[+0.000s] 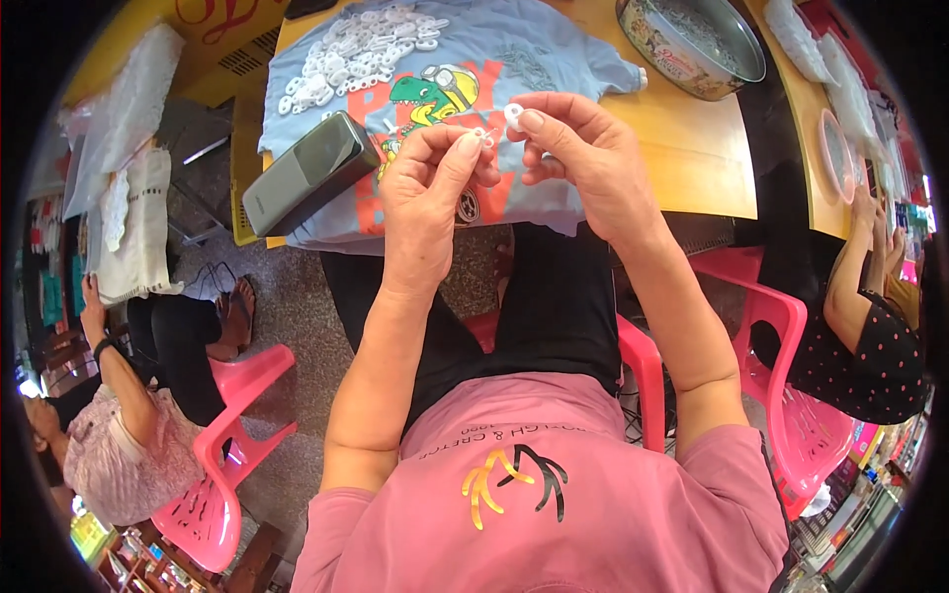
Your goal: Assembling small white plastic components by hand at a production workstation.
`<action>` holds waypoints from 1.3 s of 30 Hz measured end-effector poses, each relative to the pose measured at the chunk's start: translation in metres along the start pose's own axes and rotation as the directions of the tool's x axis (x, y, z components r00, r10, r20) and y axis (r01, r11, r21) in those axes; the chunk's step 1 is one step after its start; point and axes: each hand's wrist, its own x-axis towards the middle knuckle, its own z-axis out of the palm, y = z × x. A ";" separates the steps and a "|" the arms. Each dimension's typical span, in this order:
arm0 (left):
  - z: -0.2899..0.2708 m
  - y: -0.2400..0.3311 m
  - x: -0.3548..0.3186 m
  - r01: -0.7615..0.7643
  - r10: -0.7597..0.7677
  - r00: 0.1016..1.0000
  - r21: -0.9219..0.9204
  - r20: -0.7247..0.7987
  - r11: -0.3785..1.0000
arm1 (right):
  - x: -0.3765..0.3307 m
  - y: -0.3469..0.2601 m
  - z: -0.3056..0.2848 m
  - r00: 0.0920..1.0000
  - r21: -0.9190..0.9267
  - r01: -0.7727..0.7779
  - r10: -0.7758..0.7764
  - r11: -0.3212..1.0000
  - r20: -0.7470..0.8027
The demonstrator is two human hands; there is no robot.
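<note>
My left hand pinches a small clear plastic piece between thumb and fingertips, close above the cloth. A white oval ring sits in the pinch of my right hand, a short gap away from the clear piece. Beneath both hands a blue printed T-shirt is spread over the table. Many white rings lie heaped on its far left part. Farther right on the shirt is a scatter of small clear pieces, too fine to make out singly.
A dark grey boxy device stands at the shirt's left edge. An oval tin with small clear pieces is at the far right of the yellow table. People sit on both sides, by pink chairs.
</note>
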 end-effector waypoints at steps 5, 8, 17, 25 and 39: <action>0.000 0.002 0.001 0.008 -0.008 1.000 0.024 -0.009 1.000 | 0.001 0.002 0.006 0.997 -0.038 0.071 -0.069 0.997 0.040; 0.000 0.001 0.001 0.007 -0.007 1.000 0.025 -0.005 1.000 | 0.000 0.004 0.007 0.996 -0.060 0.076 -0.073 0.995 0.048; 0.001 0.001 0.000 0.015 -0.014 1.000 0.052 -0.019 0.999 | -0.003 0.002 0.008 0.998 -0.046 0.060 -0.060 0.997 0.006; 0.003 0.001 -0.001 0.006 -0.004 1.000 0.046 -0.031 0.999 | -0.005 0.002 0.009 0.996 -0.070 0.088 -0.088 0.994 0.007; 0.006 0.001 -0.003 -0.002 0.005 0.999 0.090 -0.042 0.996 | -0.006 0.005 0.013 0.975 -0.325 0.207 -0.221 0.923 -0.004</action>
